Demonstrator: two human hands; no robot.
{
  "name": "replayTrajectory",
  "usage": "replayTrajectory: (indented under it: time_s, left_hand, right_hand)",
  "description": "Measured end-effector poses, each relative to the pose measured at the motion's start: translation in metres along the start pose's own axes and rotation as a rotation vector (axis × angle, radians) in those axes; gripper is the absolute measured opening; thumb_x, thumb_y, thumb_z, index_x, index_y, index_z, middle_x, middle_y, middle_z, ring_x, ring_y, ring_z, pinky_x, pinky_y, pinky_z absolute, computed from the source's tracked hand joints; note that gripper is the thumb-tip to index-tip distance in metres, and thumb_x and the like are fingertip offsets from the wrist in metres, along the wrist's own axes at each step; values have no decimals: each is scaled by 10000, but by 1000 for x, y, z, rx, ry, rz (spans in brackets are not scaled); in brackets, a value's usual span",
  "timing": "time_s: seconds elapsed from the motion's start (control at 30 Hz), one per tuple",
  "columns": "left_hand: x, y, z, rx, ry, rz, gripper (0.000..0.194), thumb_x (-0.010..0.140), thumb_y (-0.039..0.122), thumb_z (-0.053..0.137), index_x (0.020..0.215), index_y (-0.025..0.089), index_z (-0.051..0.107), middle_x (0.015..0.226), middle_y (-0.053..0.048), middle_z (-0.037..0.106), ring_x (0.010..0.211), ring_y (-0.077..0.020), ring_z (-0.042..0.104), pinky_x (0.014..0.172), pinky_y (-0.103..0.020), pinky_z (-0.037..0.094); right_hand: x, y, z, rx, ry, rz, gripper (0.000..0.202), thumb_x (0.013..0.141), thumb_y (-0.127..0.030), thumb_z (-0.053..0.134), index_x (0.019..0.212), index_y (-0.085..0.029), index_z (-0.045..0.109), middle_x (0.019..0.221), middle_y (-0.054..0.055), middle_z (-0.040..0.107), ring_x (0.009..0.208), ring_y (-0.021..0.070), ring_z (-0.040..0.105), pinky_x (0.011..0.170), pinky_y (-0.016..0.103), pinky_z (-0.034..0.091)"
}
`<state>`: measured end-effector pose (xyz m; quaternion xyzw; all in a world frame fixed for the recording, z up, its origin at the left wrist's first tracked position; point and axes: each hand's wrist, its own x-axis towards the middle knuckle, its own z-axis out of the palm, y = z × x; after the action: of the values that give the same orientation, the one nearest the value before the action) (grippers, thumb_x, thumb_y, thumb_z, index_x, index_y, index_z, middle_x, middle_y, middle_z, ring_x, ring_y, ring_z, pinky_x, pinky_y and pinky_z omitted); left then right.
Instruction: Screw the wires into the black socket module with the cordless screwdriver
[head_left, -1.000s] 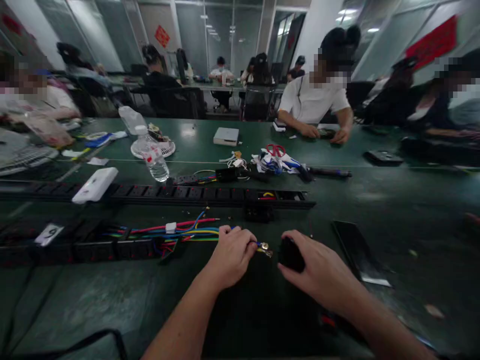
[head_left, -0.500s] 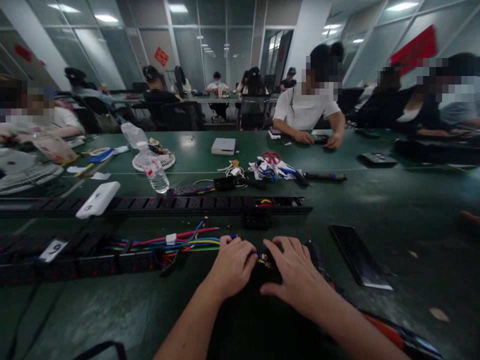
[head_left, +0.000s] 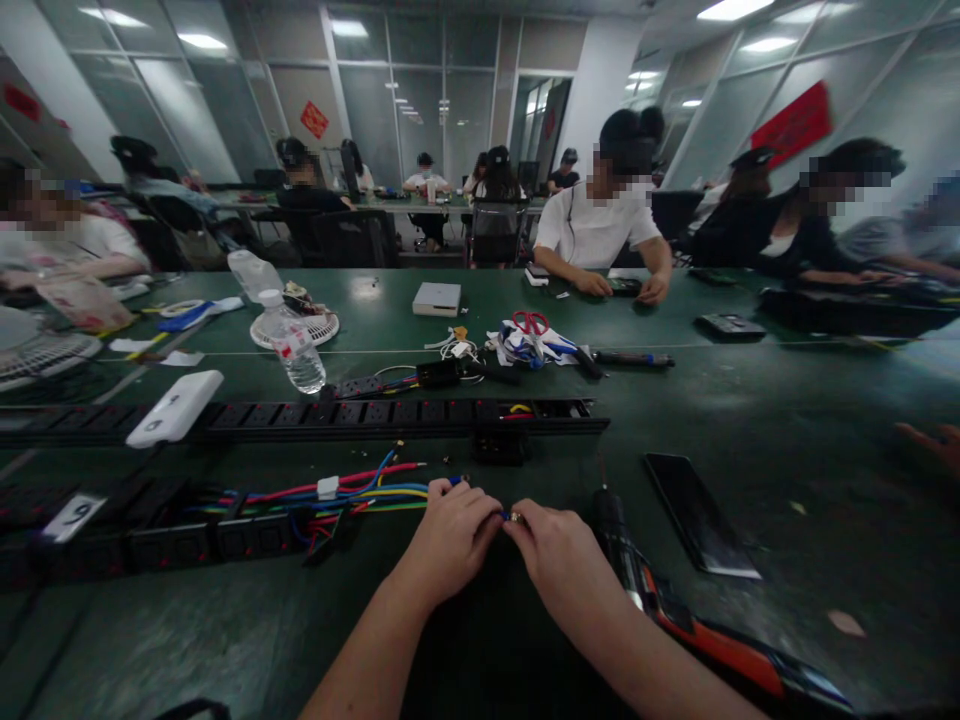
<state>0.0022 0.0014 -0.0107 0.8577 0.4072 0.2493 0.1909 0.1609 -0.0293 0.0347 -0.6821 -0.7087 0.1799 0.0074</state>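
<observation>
Together, both hands on the blue wire's terminal.

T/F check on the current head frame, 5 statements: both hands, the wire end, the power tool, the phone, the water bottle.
1. Both hands meet at the end of the blue wire. True: left hand and right hand pinch it together.
2. The right hand grips the orange and black power tool. False: the tool lies on the table beside the right forearm.
3. A dark phone lies flat to the right of the hands. True.
4. The water bottle lies on its side. False: it stands, leaning in this view.
5. Red-handled scissors sit beyond the long black strip. True.
</observation>
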Motion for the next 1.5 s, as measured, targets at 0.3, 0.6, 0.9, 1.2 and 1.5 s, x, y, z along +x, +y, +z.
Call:
replayTrajectory:
  time_s: [0.3, 0.6, 0.9, 1.2, 1.5]
  left_hand:
    - [2, 1, 3, 37, 2, -3, 179, 1001, 239, 457, 998, 246, 636, 911, -9, 681, 898, -190, 564, 861, -407, 297]
    - [1, 1, 8, 70, 4, -31, 159, 979, 251, 503, 976, 254, 662, 892, -14, 688, 890, -193, 573, 873, -408, 310]
    - [3, -13, 7, 99, 38, -61, 123, 959, 320, 574, 964, 258, 679, 936, -1, 711, 938, -201, 568, 924, -443, 277]
    - [3, -12, 3, 99, 25, -79, 131, 971, 288, 545, 939, 250, 666, 930, 2, 700, 930, -202, 557, 907, -435, 272]
    - [5, -10, 2, 124, 26, -112, 189, 991, 316, 491, 906, 231, 637, 921, -21, 680, 920, -208, 542, 898, -435, 276]
  right_hand:
    - [-12, -11, 7, -149, -3, -12, 422, 932, 16, 348, 1199, -169, 617, 1100, 69, 564, 1032, 201, 568, 934, 394, 496]
    - [-17, -3, 2, -136, 115, -85, 470, 899, 39, 389, 1249, -171, 623, 1172, 69, 533, 1036, 177, 535, 969, 372, 501]
    - [-19, -21, 60, -89, 135, -226, 333, 867, 32, 485, 1032, -163, 700, 987, 48, 585, 929, 169, 545, 904, 339, 483]
    - [-19, -22, 92, -41, 226, -173, 376, 846, 27, 504, 1139, -155, 655, 1088, 76, 520, 940, 185, 519, 849, 352, 512]
    - [-28, 20, 8, -132, 334, -87, 646, 832, -292, 715, 1400, -104, 472, 1368, 127, 376, 1278, 296, 297, 1107, 515, 333]
